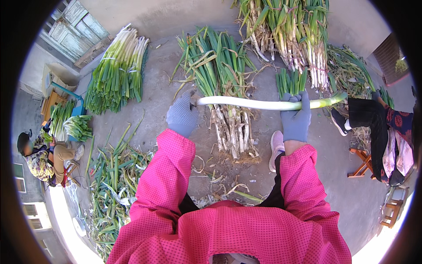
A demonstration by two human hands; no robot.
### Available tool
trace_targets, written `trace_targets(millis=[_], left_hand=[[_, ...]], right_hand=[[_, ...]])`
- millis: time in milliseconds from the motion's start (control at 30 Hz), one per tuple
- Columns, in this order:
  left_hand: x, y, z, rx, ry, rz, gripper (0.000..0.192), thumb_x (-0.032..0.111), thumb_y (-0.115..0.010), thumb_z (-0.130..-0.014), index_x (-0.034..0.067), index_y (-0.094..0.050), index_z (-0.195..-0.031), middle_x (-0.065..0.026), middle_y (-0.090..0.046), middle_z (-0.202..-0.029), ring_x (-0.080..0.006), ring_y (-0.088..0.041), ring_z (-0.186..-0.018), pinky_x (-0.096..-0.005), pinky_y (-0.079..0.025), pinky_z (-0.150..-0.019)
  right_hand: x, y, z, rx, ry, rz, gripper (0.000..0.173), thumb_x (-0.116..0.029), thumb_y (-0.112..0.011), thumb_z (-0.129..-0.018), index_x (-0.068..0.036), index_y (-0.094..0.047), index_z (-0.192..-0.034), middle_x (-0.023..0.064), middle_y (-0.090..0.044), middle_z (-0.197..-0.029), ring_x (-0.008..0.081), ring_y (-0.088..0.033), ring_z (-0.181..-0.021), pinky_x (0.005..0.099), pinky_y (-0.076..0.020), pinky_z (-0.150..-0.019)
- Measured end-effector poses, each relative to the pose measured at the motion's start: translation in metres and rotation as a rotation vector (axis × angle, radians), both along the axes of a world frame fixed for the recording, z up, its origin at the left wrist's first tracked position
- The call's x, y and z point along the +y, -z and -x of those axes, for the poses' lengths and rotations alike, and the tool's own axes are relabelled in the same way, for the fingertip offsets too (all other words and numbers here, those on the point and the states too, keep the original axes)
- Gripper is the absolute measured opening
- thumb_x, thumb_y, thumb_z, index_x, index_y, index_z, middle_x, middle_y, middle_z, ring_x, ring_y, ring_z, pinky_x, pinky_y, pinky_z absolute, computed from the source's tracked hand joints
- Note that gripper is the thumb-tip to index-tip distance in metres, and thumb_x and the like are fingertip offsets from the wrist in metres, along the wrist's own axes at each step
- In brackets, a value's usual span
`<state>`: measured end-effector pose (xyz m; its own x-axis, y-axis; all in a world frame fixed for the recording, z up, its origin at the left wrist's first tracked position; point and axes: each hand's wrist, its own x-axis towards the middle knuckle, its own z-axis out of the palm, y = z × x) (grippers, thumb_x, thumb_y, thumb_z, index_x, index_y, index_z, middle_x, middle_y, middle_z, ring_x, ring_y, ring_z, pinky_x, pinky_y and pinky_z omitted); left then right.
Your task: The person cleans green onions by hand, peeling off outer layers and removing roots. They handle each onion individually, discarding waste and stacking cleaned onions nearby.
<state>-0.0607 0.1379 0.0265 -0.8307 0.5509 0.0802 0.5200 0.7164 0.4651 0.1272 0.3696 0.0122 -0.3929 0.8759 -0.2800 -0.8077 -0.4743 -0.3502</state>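
Note:
My right hand (296, 120), in a grey knit glove, grips a peeled Welsh onion (250, 103) near its green end. The white stalk runs sideways in front of me, root end to the left. At that root end is my left hand (183, 114), in a grey dotted glove; whether its fingers pinch the roots is hidden. Beneath the stalk lies a heap of unpeeled Welsh onions (230, 128), leaves away from me and muddy roots towards me. Beyond my right hand are several cut green tops (291, 82), their lower parts hidden by that hand.
Tied clean onion bundles (117, 72) stand at the far left. Unpeeled bundles (290, 36) lean on the back wall. Stripped leaves (115, 184) pile up at my left. One person (39, 158) sits far left; another person (372, 132) sits at the right by a wooden stool (362, 161).

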Motion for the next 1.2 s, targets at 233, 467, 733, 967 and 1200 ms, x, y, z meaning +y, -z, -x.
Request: trace_targets(millis=[233, 467, 733, 967, 1200], left_hand=[[-0.09, -0.009, 0.084, 0.153, -0.362, -0.017, 0.036, 0.026, -0.057, -0.084, 0.011, -0.056, -0.117, -0.0181, -0.063, -0.105, -0.036, -0.062, -0.092, -0.0419, -0.049, -0.08], [-0.115, 0.006, 0.107, 0.289, -0.265, -0.135, 0.053, 0.031, -0.063, -0.084, 0.0, -0.049, -0.124, -0.021, -0.054, -0.122, -0.0325, -0.051, -0.114, -0.0368, -0.041, -0.093], [-0.11, 0.03, 0.125, -0.044, -0.181, -0.175, 0.054, 0.03, -0.063, -0.084, 0.002, -0.048, -0.127, -0.0143, -0.054, -0.123, -0.0233, -0.053, -0.109, -0.0313, -0.043, -0.089], [-0.084, 0.035, 0.109, -0.181, -0.182, -0.072, 0.052, 0.034, -0.061, -0.085, 0.007, -0.047, -0.128, -0.0097, -0.056, -0.118, -0.0166, -0.056, -0.097, -0.029, -0.049, -0.066], [-0.048, 0.042, 0.086, -0.188, -0.152, -0.014, 0.047, 0.025, -0.063, -0.085, 0.006, -0.05, -0.125, -0.0103, -0.057, -0.115, -0.0176, -0.056, -0.098, -0.0247, -0.049, -0.065]], right_hand=[[0.015, 0.003, -0.015, 0.005, 0.039, -0.135, 0.018, -0.016, -0.061, -0.087, -0.008, -0.053, -0.102, -0.0007, -0.046, -0.072, 0.011, -0.048, -0.06, 0.0354, -0.0507, -0.074], [0.008, -0.054, -0.029, -0.285, 0.189, -0.511, 0.038, -0.025, -0.06, -0.088, -0.006, -0.046, -0.117, 0.0015, -0.05, -0.077, 0.0099, -0.05, -0.065, 0.031, -0.05, -0.067], [0.087, -0.03, -0.138, -1.279, -0.007, -1.011, 0.052, -0.039, -0.067, -0.081, -0.001, -0.054, -0.114, 0.0085, -0.061, -0.082, 0.0113, -0.059, -0.066, 0.0252, -0.0475, -0.058], [0.104, 0.116, -0.242, -2.0, -0.289, -0.83, 0.056, -0.047, -0.064, -0.08, -0.012, -0.053, -0.122, 0.0148, -0.064, -0.101, 0.0299, -0.063, -0.091, 0.0382, -0.0473, -0.079], [0.12, 0.211, -0.23, -1.853, -0.47, -0.578, 0.055, -0.036, -0.065, -0.08, -0.01, -0.05, -0.126, 0.0173, -0.062, -0.107, 0.0293, -0.062, -0.095, 0.0371, -0.0469, -0.082]])
